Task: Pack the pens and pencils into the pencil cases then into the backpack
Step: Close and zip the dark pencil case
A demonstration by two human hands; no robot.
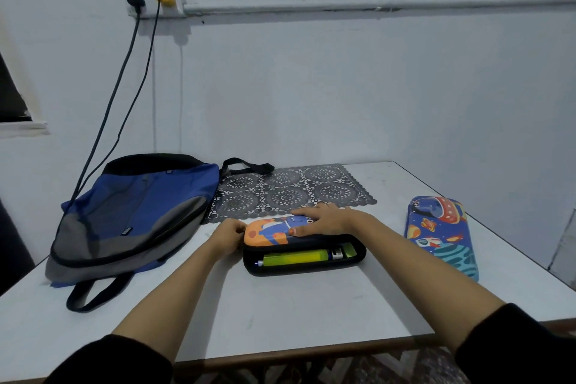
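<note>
An orange and blue pencil case (274,232) lies in the middle of the white table (280,305), its lid partly raised. Inside it I see a yellow-green pen (294,259) and the tip of another pen. My right hand (324,220) rests flat on the lid, thumb at its front edge. My left hand (229,237) grips the case's left end with curled fingers. A second pencil case (441,234), blue with a space print, lies closed at the right. The blue and grey backpack (134,215) lies flat at the left.
A dark lace placemat (290,190) lies behind the case, against the wall. Two black cables (124,78) run from a wall socket down behind the backpack. The table's front edge is near my forearms, its right edge just past the space-print case.
</note>
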